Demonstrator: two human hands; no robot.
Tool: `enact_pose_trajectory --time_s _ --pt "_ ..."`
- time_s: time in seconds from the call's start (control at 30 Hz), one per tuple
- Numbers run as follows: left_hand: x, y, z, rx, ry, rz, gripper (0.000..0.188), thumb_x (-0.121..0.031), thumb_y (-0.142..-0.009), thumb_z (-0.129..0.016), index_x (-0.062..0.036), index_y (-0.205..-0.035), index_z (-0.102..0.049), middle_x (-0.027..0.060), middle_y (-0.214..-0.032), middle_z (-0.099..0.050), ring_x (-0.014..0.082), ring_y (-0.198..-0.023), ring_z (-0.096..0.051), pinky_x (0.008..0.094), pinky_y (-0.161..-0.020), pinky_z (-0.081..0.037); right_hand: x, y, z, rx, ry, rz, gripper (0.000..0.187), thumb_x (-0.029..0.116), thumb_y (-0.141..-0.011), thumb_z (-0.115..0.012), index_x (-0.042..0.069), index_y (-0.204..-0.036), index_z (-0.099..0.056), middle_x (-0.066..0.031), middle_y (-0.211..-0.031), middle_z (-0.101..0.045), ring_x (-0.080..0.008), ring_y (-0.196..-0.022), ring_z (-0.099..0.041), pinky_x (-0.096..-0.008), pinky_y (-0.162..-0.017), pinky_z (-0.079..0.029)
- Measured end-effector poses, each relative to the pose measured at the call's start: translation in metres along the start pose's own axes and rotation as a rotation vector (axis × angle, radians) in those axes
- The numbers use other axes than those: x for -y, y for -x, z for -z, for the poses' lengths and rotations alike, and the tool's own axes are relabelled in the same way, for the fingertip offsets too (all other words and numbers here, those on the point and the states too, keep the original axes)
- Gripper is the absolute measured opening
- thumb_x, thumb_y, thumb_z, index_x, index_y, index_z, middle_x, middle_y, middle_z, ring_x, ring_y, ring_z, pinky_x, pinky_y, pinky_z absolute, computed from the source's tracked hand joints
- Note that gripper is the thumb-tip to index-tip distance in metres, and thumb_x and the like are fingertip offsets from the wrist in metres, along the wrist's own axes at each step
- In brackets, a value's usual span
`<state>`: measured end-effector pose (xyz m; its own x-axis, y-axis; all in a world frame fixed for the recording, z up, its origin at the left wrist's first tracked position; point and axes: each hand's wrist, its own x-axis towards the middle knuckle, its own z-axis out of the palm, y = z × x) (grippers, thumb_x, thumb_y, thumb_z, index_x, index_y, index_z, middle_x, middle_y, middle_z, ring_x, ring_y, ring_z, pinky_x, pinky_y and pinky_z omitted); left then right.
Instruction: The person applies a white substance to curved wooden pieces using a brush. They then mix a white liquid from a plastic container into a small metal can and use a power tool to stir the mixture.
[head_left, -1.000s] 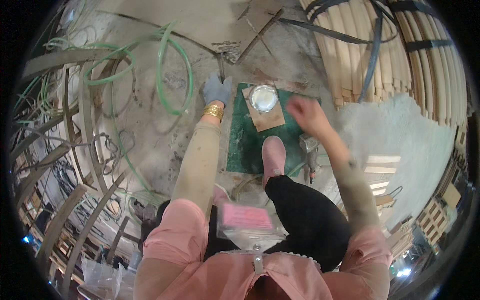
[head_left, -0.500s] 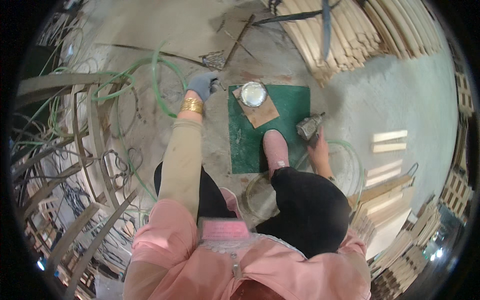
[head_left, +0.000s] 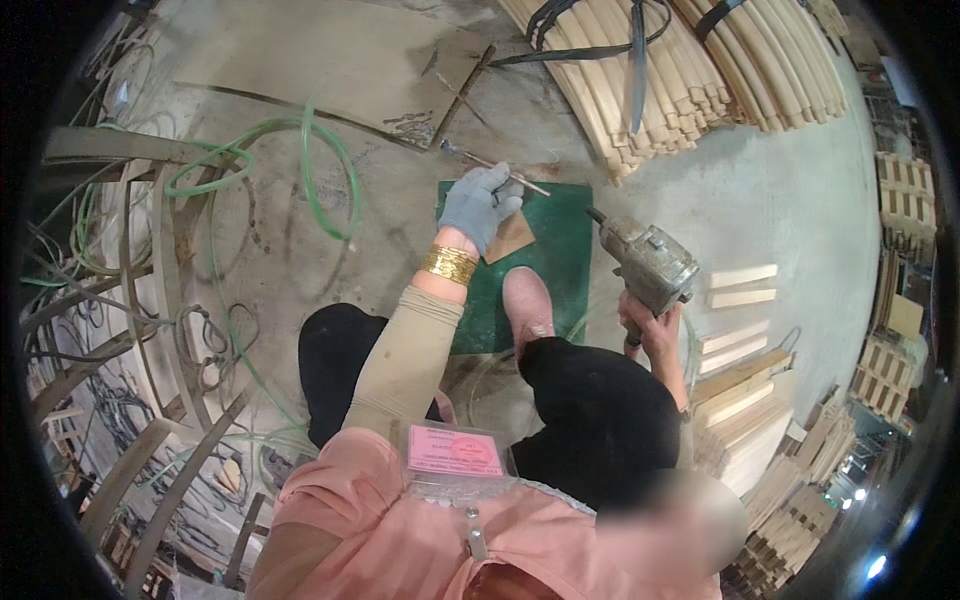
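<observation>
My left hand point(head_left: 474, 208), in a grey glove, is closed around a thin rod point(head_left: 532, 186), whose darker, thicker end points to the far left. It hovers over the far left part of a green mat point(head_left: 563, 250). Beneath it a brown square board point(head_left: 512, 238) lies on the mat, partly covered by the hand. The round shiny dish on that board cannot be seen now. My bare right hand point(head_left: 655, 328) grips the handle of a worn metal air impact wrench point(head_left: 655, 265), raised right of the mat with its narrow tip pointing far left.
Bundled wooden strips point(head_left: 640, 80) with black straps lie at the far right. More wood pieces point(head_left: 735, 410) are stacked to the right. A metal rack point(head_left: 150, 270) with green hoses point(head_left: 312, 180) stands left. My pink shoe point(head_left: 527, 305) rests on the mat.
My right hand has lifted the air impact wrench up from beside the mat. My left hand has moved right, over the board, with the rod now plainly visible; the dish has gone from view.
</observation>
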<state>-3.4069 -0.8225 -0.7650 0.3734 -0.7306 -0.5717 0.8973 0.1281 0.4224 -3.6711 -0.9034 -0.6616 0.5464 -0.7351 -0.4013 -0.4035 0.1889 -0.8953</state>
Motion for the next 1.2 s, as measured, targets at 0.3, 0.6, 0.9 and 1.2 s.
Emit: enact_pose_trajectory --time_s 0.3,0.6,0.9,1.2 --pt "0.006 0.020 -0.037 0.146 -0.389 -0.414 0.014 -0.008 -0.087 -0.053 0.0000 -0.097 -0.057 0.0087 -0.090 -0.059 0.0157 -0.076 -0.059 0.0239 -0.066 -0.050 0.061 -0.001 -0.022 0.126 -0.147 0.117 0.023 0.008 -0.074 -0.060 -0.003 -0.093 -0.054 -0.0065 -0.067 -0.056 -0.0122 -0.055 -0.053 -0.0242 -0.048 -0.042" --pt "-0.007 0.042 -0.042 0.214 0.094 -0.142 0.016 -0.014 -0.090 -0.048 -0.0005 -0.085 -0.056 0.0066 -0.076 -0.059 0.0125 -0.067 -0.058 0.0220 -0.059 -0.049 0.050 0.005 -0.028 0.119 -0.215 0.059 0.033 0.010 -0.074 -0.059 -0.002 -0.103 -0.050 -0.0077 -0.065 -0.055 -0.0128 -0.052 -0.052 -0.0243 -0.046 -0.042" --pt "0.038 0.028 -0.016 0.134 0.150 -0.149 0.014 -0.016 -0.088 -0.052 -0.0035 -0.082 -0.055 0.0049 -0.071 -0.056 0.0121 -0.058 -0.053 0.0239 -0.051 -0.048 0.065 0.012 -0.057 0.123 0.308 -0.115 0.021 0.005 -0.073 -0.064 0.000 -0.091 -0.056 -0.0039 -0.069 -0.058 -0.0113 -0.056 -0.054 -0.0258 -0.050 -0.043" --pt "0.060 0.004 0.016 -0.209 0.276 0.268 0.014 -0.019 -0.085 -0.052 -0.0089 -0.076 -0.057 0.0039 -0.063 -0.054 0.0176 -0.050 -0.051 0.0316 -0.045 -0.043 0.041 -0.043 -0.084 0.316 0.680 -0.263 0.020 0.014 -0.073 -0.068 0.000 -0.083 -0.058 -0.0031 -0.066 -0.057 -0.0100 -0.054 -0.052 -0.0245 -0.047 -0.039"
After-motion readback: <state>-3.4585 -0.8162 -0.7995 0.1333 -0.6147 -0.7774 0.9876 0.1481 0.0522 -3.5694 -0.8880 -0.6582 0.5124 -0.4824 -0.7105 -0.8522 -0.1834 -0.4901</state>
